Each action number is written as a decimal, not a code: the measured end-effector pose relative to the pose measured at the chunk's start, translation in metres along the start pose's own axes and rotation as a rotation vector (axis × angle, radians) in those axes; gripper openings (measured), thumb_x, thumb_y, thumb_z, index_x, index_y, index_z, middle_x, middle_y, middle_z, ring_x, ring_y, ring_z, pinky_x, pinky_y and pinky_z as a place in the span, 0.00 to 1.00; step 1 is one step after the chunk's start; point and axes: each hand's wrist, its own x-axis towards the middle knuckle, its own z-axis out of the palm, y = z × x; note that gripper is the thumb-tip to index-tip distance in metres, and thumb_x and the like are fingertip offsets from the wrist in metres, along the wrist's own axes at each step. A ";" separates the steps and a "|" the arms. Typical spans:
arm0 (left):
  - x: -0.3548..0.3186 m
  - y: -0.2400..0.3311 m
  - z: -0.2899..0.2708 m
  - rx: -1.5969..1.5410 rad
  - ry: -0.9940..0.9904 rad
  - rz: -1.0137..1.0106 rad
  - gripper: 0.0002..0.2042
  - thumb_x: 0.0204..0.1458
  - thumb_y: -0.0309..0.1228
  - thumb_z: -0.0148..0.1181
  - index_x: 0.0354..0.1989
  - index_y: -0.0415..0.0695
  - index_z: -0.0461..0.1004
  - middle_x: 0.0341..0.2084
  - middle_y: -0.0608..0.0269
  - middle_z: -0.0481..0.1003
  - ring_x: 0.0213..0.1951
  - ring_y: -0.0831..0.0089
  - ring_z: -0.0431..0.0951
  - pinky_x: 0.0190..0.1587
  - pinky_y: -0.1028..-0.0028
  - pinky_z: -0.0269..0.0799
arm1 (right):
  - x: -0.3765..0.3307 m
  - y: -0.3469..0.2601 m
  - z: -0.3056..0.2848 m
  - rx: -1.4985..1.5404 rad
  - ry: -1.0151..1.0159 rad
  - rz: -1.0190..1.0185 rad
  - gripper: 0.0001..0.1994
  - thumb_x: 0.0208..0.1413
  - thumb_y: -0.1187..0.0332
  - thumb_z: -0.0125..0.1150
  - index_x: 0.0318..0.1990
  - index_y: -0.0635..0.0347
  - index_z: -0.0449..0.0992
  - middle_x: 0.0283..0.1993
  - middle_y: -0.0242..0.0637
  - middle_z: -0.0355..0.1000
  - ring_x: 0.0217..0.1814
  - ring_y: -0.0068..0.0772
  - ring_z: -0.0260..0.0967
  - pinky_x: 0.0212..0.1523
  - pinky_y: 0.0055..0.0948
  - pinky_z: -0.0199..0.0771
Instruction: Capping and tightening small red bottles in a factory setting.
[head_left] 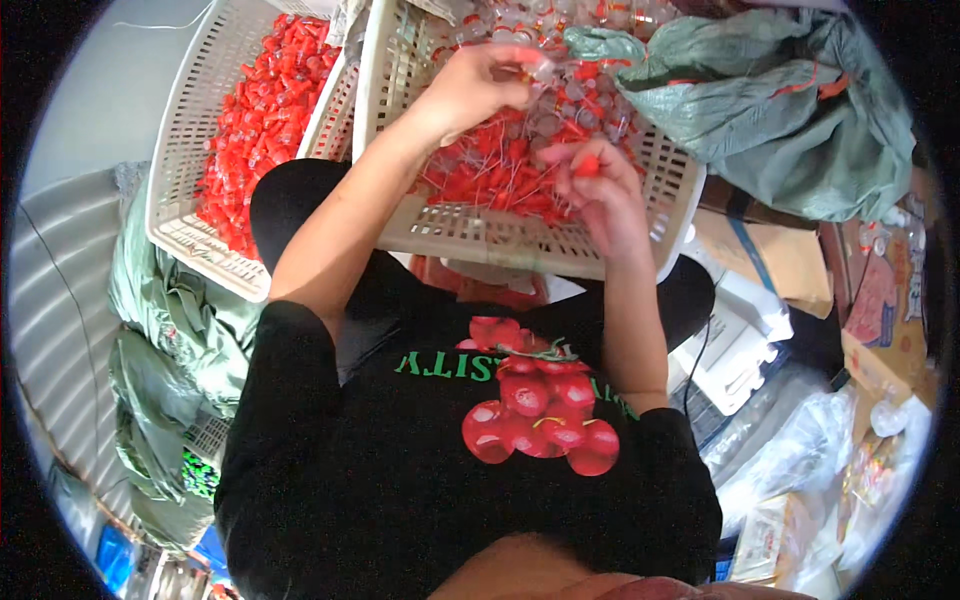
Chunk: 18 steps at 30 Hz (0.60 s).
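Note:
My left hand (pixel 480 88) is over the far part of a white plastic basket (pixel 450 238), its fingers closed on a small clear plastic bottle (pixel 541 72), partly covered by the fingers. Lower and to the right, my right hand (pixel 608 198) pinches a red cap (pixel 587 166) between thumb and fingers. Beneath both hands, the basket holds a pile of red caps with thin pale stems (pixel 490 170). Clear bottles (pixel 510 22) are heaped toward its far side.
A second white basket (pixel 168 200), full of red plastic pieces (pixel 262 130), stands at the left. A green woven sack (pixel 760 90) drapes over the right rim. Cardboard (pixel 770 260) and clear plastic bags (pixel 790 450) are at the right, green sacks (pixel 165 400) at the left.

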 end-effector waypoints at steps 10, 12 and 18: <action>0.066 0.017 -0.026 -0.335 0.169 0.104 0.17 0.41 0.19 0.57 0.43 0.40 0.67 0.36 0.62 0.72 0.37 0.77 0.72 0.41 0.78 0.69 | 0.029 -0.022 0.030 -0.660 0.216 -0.080 0.05 0.46 0.79 0.52 0.32 0.63 0.68 0.33 0.34 0.69 0.26 0.18 0.63 0.28 0.15 0.62; 0.070 0.015 -0.027 -0.196 0.237 0.121 0.17 0.41 0.19 0.58 0.42 0.39 0.67 0.35 0.63 0.73 0.37 0.78 0.72 0.40 0.79 0.69 | 0.046 -0.032 0.032 -0.619 0.272 -0.169 0.04 0.48 0.78 0.51 0.33 0.62 0.68 0.31 0.34 0.69 0.24 0.18 0.62 0.26 0.14 0.61; 0.073 0.027 -0.033 -0.183 0.214 0.100 0.17 0.40 0.20 0.60 0.41 0.37 0.67 0.34 0.62 0.73 0.36 0.78 0.72 0.40 0.79 0.69 | 0.103 -0.075 0.036 -0.218 0.306 -0.670 0.06 0.50 0.78 0.50 0.37 0.65 0.67 0.28 0.42 0.70 0.20 0.18 0.60 0.20 0.14 0.58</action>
